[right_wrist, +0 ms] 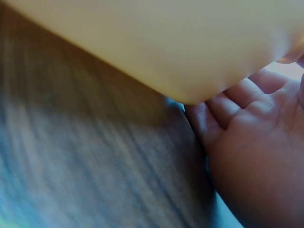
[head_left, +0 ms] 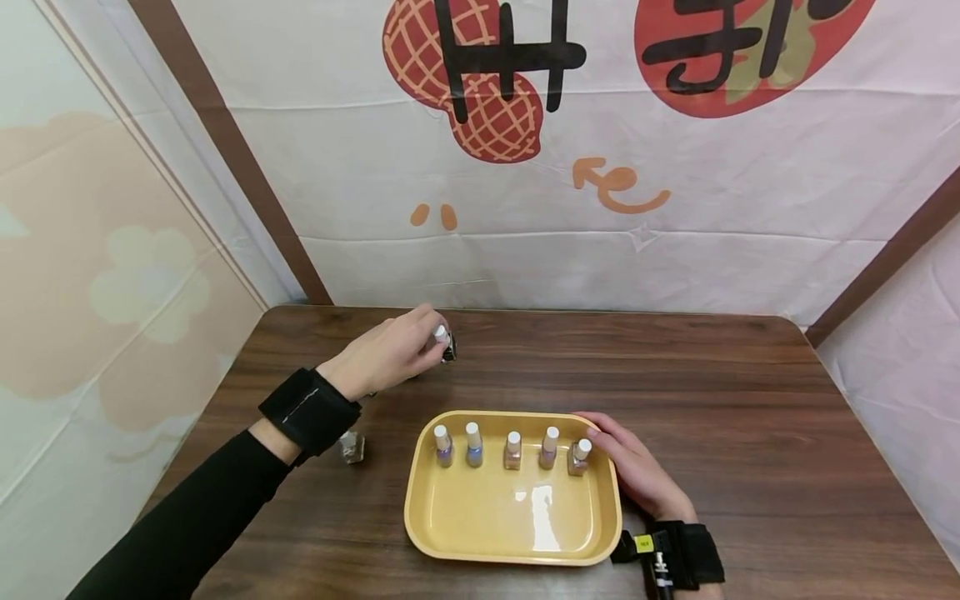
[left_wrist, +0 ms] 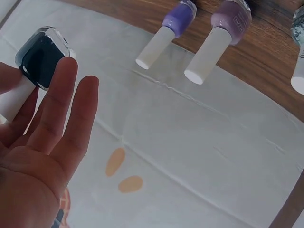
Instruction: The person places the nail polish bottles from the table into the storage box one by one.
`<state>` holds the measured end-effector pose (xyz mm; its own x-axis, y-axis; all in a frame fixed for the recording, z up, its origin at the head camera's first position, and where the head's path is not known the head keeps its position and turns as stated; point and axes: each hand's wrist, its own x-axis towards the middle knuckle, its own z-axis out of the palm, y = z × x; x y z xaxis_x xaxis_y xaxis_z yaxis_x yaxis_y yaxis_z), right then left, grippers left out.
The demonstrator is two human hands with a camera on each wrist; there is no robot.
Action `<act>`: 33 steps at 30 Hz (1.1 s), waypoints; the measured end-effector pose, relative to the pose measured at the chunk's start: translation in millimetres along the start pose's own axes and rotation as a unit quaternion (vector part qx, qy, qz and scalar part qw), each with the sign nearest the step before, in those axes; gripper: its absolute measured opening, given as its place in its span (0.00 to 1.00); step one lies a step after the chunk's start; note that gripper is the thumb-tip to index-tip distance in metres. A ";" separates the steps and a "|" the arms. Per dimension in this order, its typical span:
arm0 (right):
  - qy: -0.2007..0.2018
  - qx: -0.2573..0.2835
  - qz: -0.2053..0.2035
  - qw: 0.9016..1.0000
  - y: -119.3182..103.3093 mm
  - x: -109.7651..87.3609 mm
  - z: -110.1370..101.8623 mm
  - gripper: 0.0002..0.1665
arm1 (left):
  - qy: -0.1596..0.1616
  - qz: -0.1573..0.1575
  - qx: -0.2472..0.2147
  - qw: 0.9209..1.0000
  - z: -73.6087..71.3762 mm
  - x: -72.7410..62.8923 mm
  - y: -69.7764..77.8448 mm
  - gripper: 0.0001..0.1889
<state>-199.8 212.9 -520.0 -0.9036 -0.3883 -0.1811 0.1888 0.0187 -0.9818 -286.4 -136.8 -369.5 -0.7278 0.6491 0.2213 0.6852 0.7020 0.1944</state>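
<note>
My left hand (head_left: 393, 348) is over the back left of the table and pinches a dark nail polish bottle (head_left: 449, 345) with a white cap. In the left wrist view this bottle (left_wrist: 43, 58) sits between thumb and fingers, its dark glass outward. My right hand (head_left: 645, 471) grips the back right corner of a yellow tray (head_left: 480, 517), thumb at the rim. The right wrist view shows its fingers against the tray's outer wall (right_wrist: 185, 71). Inside the tray, several white-capped nail polish bottles stand in a row along the back, among them a blue one (head_left: 474, 452).
A clear-looking bottle (head_left: 352, 447) is on the table left of the tray, partly behind the left wrist. The left wrist view shows a purple bottle (left_wrist: 179, 20), a mauve bottle (left_wrist: 231, 21) and a speckled one (left_wrist: 298, 33). A printed cloth (head_left: 360, 183) hangs behind the table.
</note>
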 end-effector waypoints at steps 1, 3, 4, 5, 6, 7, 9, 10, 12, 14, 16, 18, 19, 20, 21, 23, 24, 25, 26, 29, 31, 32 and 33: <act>-0.001 -0.002 -0.002 1.000 0.1 0.0 0.0 0.28 | 0.006 0.004 0.001 1.000 -0.3 -3.0 1.0 0.06; 0.000 -0.006 -0.003 1.000 0.3 0.0 0.0 0.28 | 0.016 0.009 0.002 1.000 -1.0 -9.4 2.8 0.06; 0.000 -0.006 -0.003 1.000 0.2 0.1 0.0 0.28 | 0.020 0.011 0.004 1.000 -1.5 -12.6 3.7 0.06; 0.000 -0.007 -0.003 1.000 0.0 0.1 0.0 0.28 | 0.023 0.013 0.004 1.000 -2.0 -15.6 4.7 0.05; 0.002 -0.008 -0.002 1.000 -0.3 0.0 0.0 0.28 | 0.026 0.013 0.002 1.000 -2.6 -18.5 5.8 0.06; 0.003 -0.008 -0.001 1.000 -0.5 0.0 0.1 0.29 | 0.029 0.014 0.001 0.999 -3.2 -21.2 7.1 0.06; 0.006 -0.007 0.001 1.000 -0.7 0.2 0.2 0.29 | 0.032 0.013 -0.002 0.999 -4.0 -26.2 9.1 0.06; 0.006 -0.006 0.002 1.000 -0.7 0.3 0.3 0.29 | 0.033 0.013 -0.002 0.999 -4.7 -28.7 10.3 0.06; 0.006 -0.006 0.002 1.000 -0.4 0.5 0.5 0.29 | 0.035 0.015 0.000 0.999 -5.3 -33.4 11.9 0.06; 0.004 -0.004 0.002 1.000 -0.1 0.7 0.5 0.29 | 0.038 0.017 0.003 0.999 -6.3 -38.2 13.8 0.06; 0.002 -0.002 0.001 1.000 0.0 0.7 0.5 0.29 | 0.041 0.022 0.007 0.999 -7.5 -43.1 16.0 0.05; 0.001 0.000 -0.001 1.000 -0.1 0.6 0.5 0.29 | 0.039 0.022 0.005 0.999 -8.3 -47.7 18.6 0.04; 0.001 0.000 -0.001 1.000 -0.2 0.6 0.5 0.29 | 0.038 0.022 0.005 0.999 -8.6 -50.1 19.7 0.03; 0.001 0.000 0.000 1.000 -0.3 0.7 0.5 0.29 | 0.035 0.019 0.007 0.999 -8.8 -52.6 21.0 0.03; 0.001 0.000 0.001 1.000 -0.4 0.9 0.5 0.29 | 0.031 0.016 0.008 0.999 -9.2 -55.1 22.1 0.02; 0.001 -0.002 0.003 1.000 -0.6 1.2 0.8 0.30 | 0.027 0.018 0.009 0.999 -8.9 -60.1 23.1 0.02; 0.001 -0.002 0.003 1.000 -0.5 1.4 0.9 0.30 | 0.028 0.023 0.012 0.999 -8.1 -62.4 23.1 0.02; -0.001 -0.002 0.003 1.000 -0.5 1.5 0.8 0.30 | 0.029 0.028 0.013 0.999 -7.4 -64.6 23.3 0.02; -0.002 -0.002 0.003 1.000 -0.3 1.6 0.6 0.30 | 0.031 0.033 0.015 0.999 -6.5 -66.6 23.5 0.02; -0.001 -0.004 0.003 1.000 0.0 1.6 0.2 0.30 | 0.038 0.051 0.010 0.998 -2.7 -71.9 24.5 0.03; 0.002 -0.005 0.004 1.000 0.2 1.5 -0.1 0.30 | 0.036 0.049 0.007 0.998 -0.6 -75.3 26.8 0.02; 0.005 -0.006 0.006 1.000 0.3 1.6 0.0 0.30 | 0.032 0.047 0.002 0.998 0.4 -77.1 27.9 0.02; 0.007 -0.006 0.008 1.000 0.1 1.6 0.2 0.30 | 0.028 0.045 -0.002 0.999 1.5 -78.8 29.0 0.02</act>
<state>-201.1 212.1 -520.5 -0.9055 -0.3754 -0.1977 0.1988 0.0363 -0.9794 -209.2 -167.2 -382.7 -0.6613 0.6912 0.2914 0.7473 0.6406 0.1763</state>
